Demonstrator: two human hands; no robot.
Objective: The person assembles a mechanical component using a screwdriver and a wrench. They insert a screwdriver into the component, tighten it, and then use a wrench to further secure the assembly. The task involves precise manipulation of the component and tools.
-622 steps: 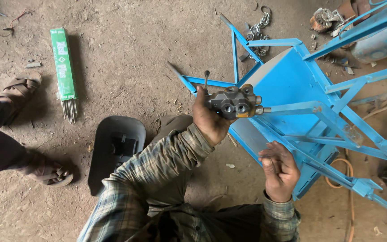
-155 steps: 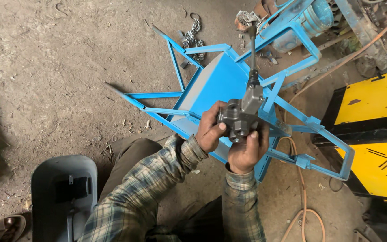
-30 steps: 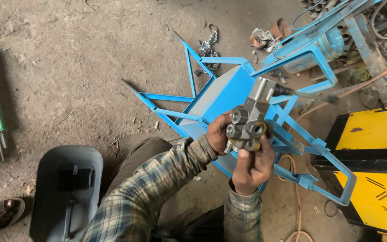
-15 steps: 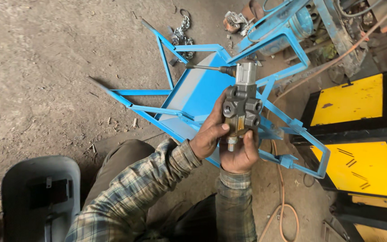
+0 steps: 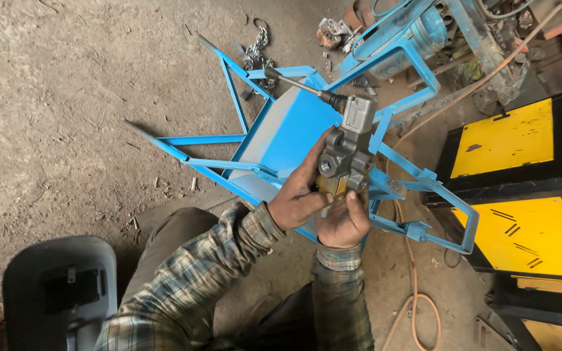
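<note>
Both hands clamped on grey metal valve block (image 5: 347,155), held up over blue steel frame (image 5: 307,140). Left hand (image 5: 299,195) wrapped round block's 9 o'clock side, fingers closed on it. Right hand (image 5: 343,220) cupping from 6 o'clock, thumb up against lower face, also closed on it. Thin lever rod (image 5: 294,83) sticking out of block's top toward 10 o'clock.

Handling, judged: cast metal w/ round ports, prob. heavy for its size, rigid, not fragile; maybe oily so could slip. Best hold on main body w/ both palms, not on rod, which would lever & twist.

Surface: packed dirt floor (image 5: 66,97), dusty, w/ scraps. Frame lying tilted on it, flat blue panel at centre. Dark welding mask (image 5: 60,292) at 7 o'clock, just beside plaid-sleeved arm. Chain (image 5: 255,49) at 12 o'clock beyond frame. Yellow-and-black machine casing (image 5: 521,188) at 3 o'clock. Orange hose (image 5: 414,286) looping at 5 o'clock. Blue tank & clutter at 1 o'clock, details unclear.
</note>
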